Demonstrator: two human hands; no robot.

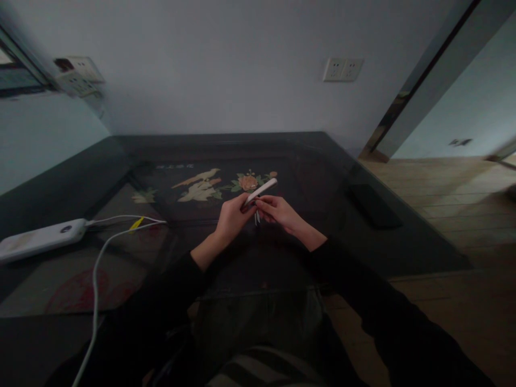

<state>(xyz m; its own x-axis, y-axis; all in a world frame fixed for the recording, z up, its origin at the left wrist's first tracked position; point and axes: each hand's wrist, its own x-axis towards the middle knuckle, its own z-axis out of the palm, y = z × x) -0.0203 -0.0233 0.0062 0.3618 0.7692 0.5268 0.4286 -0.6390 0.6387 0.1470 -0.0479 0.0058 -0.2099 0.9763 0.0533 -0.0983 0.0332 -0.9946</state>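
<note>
My left hand (231, 215) and my right hand (278, 210) meet above the middle of a dark glass-topped table (322, 161). Between them they hold a slim white stick-shaped object (264, 189) that slants up to the right. Both hands pinch its lower end, where a small pale piece hangs down between the fingers. Under the glass behind the hands lies a picture of birds and flowers (209, 185).
A white power bank (38, 240) lies at the table's left edge with white cables (97, 269) running from it toward me. A dark phone (373, 205) lies on the table's right side. Wall sockets (342, 69) sit on the back wall; wooden floor is to the right.
</note>
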